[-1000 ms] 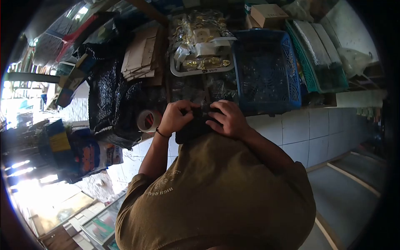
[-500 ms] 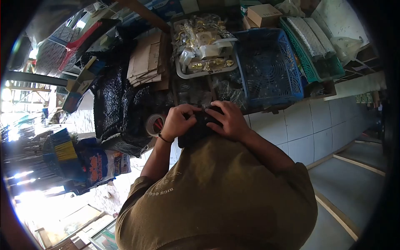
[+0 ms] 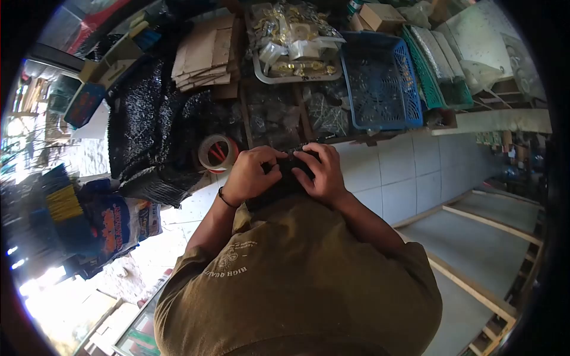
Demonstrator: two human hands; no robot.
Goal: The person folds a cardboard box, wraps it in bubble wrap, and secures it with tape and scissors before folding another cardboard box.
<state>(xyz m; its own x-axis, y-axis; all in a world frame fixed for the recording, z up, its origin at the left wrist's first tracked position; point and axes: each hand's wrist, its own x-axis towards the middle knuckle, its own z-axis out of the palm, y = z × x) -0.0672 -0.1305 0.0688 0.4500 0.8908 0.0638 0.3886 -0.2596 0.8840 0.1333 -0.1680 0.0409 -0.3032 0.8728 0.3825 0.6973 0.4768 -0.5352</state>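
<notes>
While both my hands bend over the black thing (image 3: 282, 187), it lies between them, beside the near edge of the table (image 3: 392, 134) and just before my shirt (image 3: 297, 267). My left hand (image 3: 254, 172) is at its left side, my right hand (image 3: 321, 172) at its right, neither clearly nearer. The fingers are half curled; whether they pinch it, I cannot tell, nor its long axis.
</notes>
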